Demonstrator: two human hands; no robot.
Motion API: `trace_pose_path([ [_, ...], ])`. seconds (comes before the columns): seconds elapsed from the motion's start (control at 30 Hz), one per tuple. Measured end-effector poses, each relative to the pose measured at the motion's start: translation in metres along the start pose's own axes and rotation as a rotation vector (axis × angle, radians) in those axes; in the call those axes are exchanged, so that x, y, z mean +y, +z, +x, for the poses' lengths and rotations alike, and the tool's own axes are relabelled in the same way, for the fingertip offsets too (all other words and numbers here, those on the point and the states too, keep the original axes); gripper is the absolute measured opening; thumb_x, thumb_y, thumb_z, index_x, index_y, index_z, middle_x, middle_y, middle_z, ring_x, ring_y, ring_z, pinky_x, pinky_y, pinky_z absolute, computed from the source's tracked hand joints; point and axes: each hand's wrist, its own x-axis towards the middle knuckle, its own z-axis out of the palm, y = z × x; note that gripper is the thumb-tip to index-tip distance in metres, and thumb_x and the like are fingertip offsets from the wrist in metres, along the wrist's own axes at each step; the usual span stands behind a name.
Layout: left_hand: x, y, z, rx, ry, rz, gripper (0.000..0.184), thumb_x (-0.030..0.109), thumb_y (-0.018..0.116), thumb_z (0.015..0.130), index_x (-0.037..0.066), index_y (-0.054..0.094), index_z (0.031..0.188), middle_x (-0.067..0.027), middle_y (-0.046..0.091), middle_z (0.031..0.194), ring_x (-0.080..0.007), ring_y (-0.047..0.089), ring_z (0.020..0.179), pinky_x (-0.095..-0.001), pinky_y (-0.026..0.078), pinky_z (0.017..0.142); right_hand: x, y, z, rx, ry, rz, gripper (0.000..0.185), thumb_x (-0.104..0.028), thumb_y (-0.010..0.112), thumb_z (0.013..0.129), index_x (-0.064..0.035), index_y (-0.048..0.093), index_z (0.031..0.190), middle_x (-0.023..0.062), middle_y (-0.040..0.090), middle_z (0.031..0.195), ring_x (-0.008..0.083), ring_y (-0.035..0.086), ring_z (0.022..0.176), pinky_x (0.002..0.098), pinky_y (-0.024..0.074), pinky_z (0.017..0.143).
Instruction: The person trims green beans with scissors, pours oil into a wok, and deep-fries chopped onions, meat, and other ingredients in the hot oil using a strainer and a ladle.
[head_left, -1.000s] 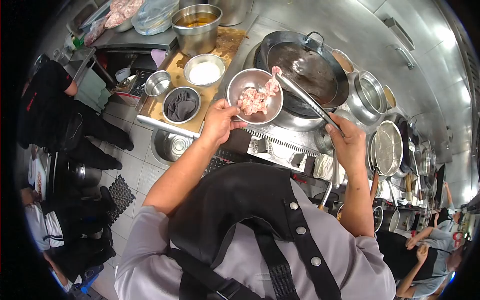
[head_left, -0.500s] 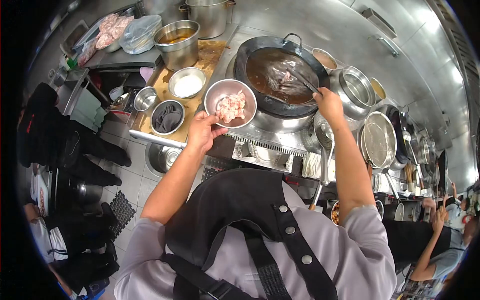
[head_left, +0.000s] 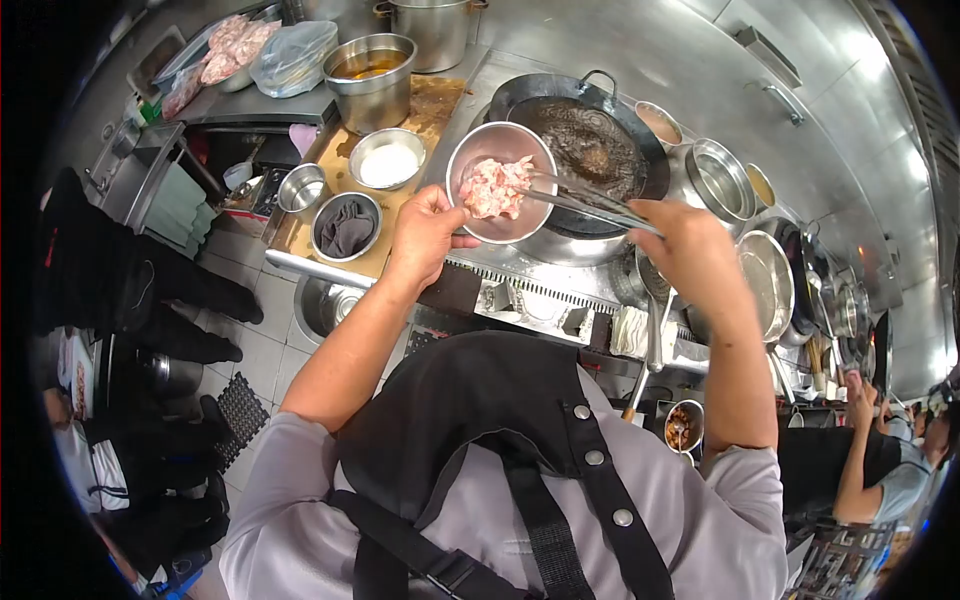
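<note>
My left hand (head_left: 425,232) grips the rim of a steel bowl (head_left: 542,160), which is tilted beside the wok. Pale pink pieces of raw meat (head_left: 493,187) lie in the bowl. Closed around metal tongs (head_left: 600,203) is my right hand (head_left: 688,250). The tips of the tongs reach into the bowl and touch the meat. Behind them, a large black wok (head_left: 652,165) on the stove holds dark oil (head_left: 590,140), with bubbles around a piece in it.
Left of the stove, a board (head_left: 300,232) carries a pot of amber liquid (head_left: 372,85), a bowl of white contents (head_left: 388,163) and a bowl with dark cloth (head_left: 347,230). Strainers (head_left: 768,280) and pans stand to the right. Other people (head_left: 870,480) are at both sides.
My right hand and the tongs have moved from over the wok back to the bowl. The bowl has shifted slightly up and right. Bubbles now spread in the oil.
</note>
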Motion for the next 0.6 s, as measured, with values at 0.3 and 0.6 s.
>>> trace_pose_path([
  [0.3,-0.022,0.0,0.017,0.033,-0.142,-0.151,0.017,-0.002,0.06,0.088,0.007,0.049,0.079,-0.0102,0.064,0.091,-0.0195,0.067,0.076,-0.0363,0.064,0.062,0.035,-0.013,-0.003,0.209,0.274,0.186,0.022,-0.016,0.071,0.086,-0.0063,0.074,0.106,0.0177,0.072,0.091,0.0342,0.07,0.08,0.0385,0.054,0.074],
  [0.6,-0.042,-0.018,0.018,0.07,-0.211,-0.221,0.021,0.003,0.063,0.092,0.009,0.048,0.079,-0.0113,0.065,0.093,-0.0213,0.068,0.08,-0.0379,0.064,0.061,0.124,0.126,0.05,0.036,0.494,0.008,0.031,-0.03,0.067,0.086,-0.0098,0.072,0.109,0.0207,0.071,0.097,0.04,0.067,0.095,0.0484,0.0523,0.087],
])
